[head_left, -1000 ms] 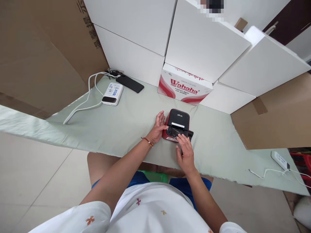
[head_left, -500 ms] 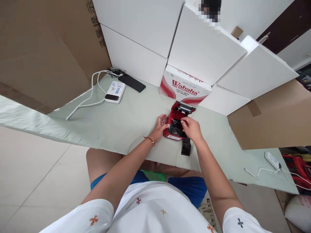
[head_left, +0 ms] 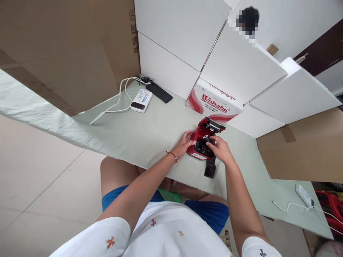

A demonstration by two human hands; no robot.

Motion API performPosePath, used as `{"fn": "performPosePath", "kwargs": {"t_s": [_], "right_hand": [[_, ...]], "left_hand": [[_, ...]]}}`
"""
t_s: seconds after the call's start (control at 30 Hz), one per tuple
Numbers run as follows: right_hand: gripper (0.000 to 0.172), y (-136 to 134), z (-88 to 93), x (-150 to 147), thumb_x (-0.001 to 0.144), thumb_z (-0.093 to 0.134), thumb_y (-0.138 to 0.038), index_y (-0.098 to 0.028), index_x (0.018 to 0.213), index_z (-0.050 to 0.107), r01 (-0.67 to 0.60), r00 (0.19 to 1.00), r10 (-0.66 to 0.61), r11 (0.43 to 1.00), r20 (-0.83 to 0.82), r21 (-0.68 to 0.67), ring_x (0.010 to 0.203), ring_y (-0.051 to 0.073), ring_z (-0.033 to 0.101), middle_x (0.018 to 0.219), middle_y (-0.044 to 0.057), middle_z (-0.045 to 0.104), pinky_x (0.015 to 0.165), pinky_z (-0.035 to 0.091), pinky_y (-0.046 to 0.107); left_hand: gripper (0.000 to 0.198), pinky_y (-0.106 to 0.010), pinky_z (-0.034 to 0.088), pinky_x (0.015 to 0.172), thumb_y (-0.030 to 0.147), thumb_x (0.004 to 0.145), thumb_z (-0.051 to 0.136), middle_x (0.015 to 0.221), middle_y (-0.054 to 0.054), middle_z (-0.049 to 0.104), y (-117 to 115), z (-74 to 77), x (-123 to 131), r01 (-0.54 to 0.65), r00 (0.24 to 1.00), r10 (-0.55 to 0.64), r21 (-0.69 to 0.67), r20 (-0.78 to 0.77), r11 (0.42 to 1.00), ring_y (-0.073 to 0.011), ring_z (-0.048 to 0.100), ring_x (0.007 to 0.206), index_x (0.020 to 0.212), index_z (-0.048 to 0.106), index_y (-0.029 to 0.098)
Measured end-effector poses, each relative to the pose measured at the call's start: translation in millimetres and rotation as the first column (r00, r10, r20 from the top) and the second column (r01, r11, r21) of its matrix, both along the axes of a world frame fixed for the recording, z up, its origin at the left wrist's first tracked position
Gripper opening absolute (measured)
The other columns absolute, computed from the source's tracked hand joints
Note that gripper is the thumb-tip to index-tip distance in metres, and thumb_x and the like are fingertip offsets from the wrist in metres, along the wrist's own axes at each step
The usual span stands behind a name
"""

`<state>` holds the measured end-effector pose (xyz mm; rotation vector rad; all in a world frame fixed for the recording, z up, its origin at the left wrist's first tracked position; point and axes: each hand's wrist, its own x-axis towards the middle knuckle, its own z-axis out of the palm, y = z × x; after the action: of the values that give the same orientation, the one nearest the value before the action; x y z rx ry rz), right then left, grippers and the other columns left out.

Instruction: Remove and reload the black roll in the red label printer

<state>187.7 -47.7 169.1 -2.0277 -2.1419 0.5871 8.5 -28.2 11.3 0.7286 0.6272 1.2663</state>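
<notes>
A small red printer (head_left: 191, 151) stands on the cloth-covered table with its lid (head_left: 211, 125) raised and its black inside exposed. My left hand (head_left: 184, 142) grips its left side, thumb on the rim and fingers along the outer wall. Between the fingers of my right hand (head_left: 220, 147) is a black roll (head_left: 207, 139) with a pale core end, tilted within the printer's opening. A creased black strip (head_left: 210, 168) lies on the table at the printer's front right. The roll's far end is hidden behind my right fingers.
A Wahaba-printed carton (head_left: 214, 101) stands behind the printer, before white panels (head_left: 171, 66). To the left lie a white power bank (head_left: 142, 100) with cables and a black phone-like slab (head_left: 159, 92). Cardboard (head_left: 302, 150) borders the right; another white device (head_left: 304, 195) lies near the right edge.
My right hand has lifted the black roll, showing its pale end inside the printer. My left hand keeps its hold on the printer's side. The camera view has shifted.
</notes>
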Motion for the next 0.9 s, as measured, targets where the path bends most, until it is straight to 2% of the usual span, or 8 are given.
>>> {"fn": "performPosePath", "kwargs": {"t_s": [0.07, 0.13, 0.2, 0.33, 0.4, 0.6, 0.77, 0.9], "right_hand": [[0.044, -25.4, 5.2, 30.1, 0.098, 0.064, -0.049, -0.02, 0.131, 0.07, 0.062, 0.925, -0.076, 0.997, -0.373, -0.048, 0.084, 0.019, 0.068, 0.116, 0.008, 0.076, 0.075, 0.053, 0.032], [0.056, -49.3, 7.2, 64.5, 0.095, 0.067, -0.059, -0.019, 0.134, 0.069, 0.135, 0.848, -0.2, 0.977, -0.49, -0.166, 0.062, 0.013, 0.055, 0.098, 0.005, 0.076, 0.059, 0.043, 0.029], [0.056, -67.5, 3.4, 96.6, 0.092, 0.067, -0.059, -0.016, 0.128, 0.071, 0.142, 0.855, -0.261, 0.949, -0.449, -0.281, 0.057, 0.012, 0.05, 0.088, 0.004, 0.074, 0.057, 0.04, 0.029], [0.026, -78.4, -20.2, 133.3, 0.086, 0.066, -0.036, -0.017, 0.1, 0.078, 0.191, 0.967, -0.234, 0.929, -0.104, -0.316, 0.076, 0.02, 0.067, 0.092, 0.007, 0.079, 0.076, 0.054, 0.034], [0.022, -72.3, -34.2, 135.7, 0.084, 0.065, -0.027, -0.018, 0.098, 0.079, 0.249, 0.968, -0.25, 0.937, 0.028, -0.246, 0.091, 0.025, 0.072, 0.099, 0.01, 0.081, 0.089, 0.056, 0.038], [0.046, -38.8, -64.8, 98.7, 0.101, 0.054, -0.029, -0.019, 0.145, 0.065, 0.249, 0.968, -0.247, 0.968, 0.046, -0.04, 0.119, 0.025, 0.069, 0.148, 0.015, 0.064, 0.11, 0.049, 0.041], [0.043, -22.1, -79.5, 62.4, 0.094, 0.063, -0.016, -0.021, 0.137, 0.07, 0.137, 0.991, -0.135, 0.988, 0.025, -0.076, 0.121, 0.024, 0.069, 0.144, 0.013, 0.067, 0.106, 0.05, 0.036], [0.036, -32.2, -66.8, 67.0, 0.09, 0.069, -0.018, -0.02, 0.125, 0.076, 0.035, 0.999, -0.04, 0.982, -0.027, -0.187, 0.113, 0.025, 0.071, 0.127, 0.01, 0.077, 0.102, 0.052, 0.035]], "left_hand": [[0.072, -0.05, 0.016, 0.139, 0.036, 0.072, 0.087, 0.166, -0.012, 0.048, 0.1, 0.7, -0.9, 0.008, 1.0, -0.008, -0.017, 0.004, 1.0, -0.032, 0.032, 0.165, 0.136, 0.054, 0.026], [0.072, -0.05, 0.016, 0.139, 0.035, 0.071, 0.087, 0.167, -0.012, 0.047, 0.5, 1.1, -1.5, 0.012, 1.0, -0.012, -0.03, 0.01, 0.999, -0.032, 0.031, 0.166, 0.135, 0.054, 0.026], [0.072, -0.05, 0.017, 0.139, 0.036, 0.071, 0.088, 0.166, -0.011, 0.047, 1.1, 1.0, -1.5, 0.012, 1.0, -0.011, -0.031, 0.017, 0.999, -0.0322, 0.032, 0.165, 0.135, 0.055, 0.027], [0.073, -0.05, 0.021, 0.138, 0.037, 0.07, 0.089, 0.165, -0.01, 0.048, 2.4, -0.7, -0.7, 0.001, 1.0, -0.001, -0.039, 0.014, 0.999, -0.0322, 0.035, 0.164, 0.135, 0.056, 0.028], [0.072, -0.05, 0.022, 0.138, 0.037, 0.071, 0.088, 0.165, -0.01, 0.049, 2.9, -1.9, -0.5, -0.004, 1.0, 0.004, -0.038, 0.005, 0.999, -0.032, 0.035, 0.163, 0.135, 0.056, 0.028], [0.068, -0.049, 0.024, 0.138, 0.038, 0.071, 0.087, 0.164, -0.01, 0.051, 2.7, -2.3, -2.0, -0.009, 1.0, 0.009, -0.018, -0.007, 1.0, -0.0304, 0.033, 0.165, 0.132, 0.057, 0.027], [0.066, -0.052, 0.026, 0.137, 0.04, 0.072, 0.086, 0.163, -0.01, 0.053, 1.7, 0.9, -2.9, -0.013, 1.0, 0.012, -0.024, -0.023, 1.0, -0.0312, 0.034, 0.165, 0.131, 0.058, 0.028], [0.068, -0.053, 0.027, 0.137, 0.038, 0.07, 0.087, 0.162, -0.01, 0.054, 1.3, 1.7, -1.7, -0.012, 1.0, 0.012, -0.041, -0.003, 0.999, -0.0323, 0.036, 0.164, 0.13, 0.059, 0.027]]}}
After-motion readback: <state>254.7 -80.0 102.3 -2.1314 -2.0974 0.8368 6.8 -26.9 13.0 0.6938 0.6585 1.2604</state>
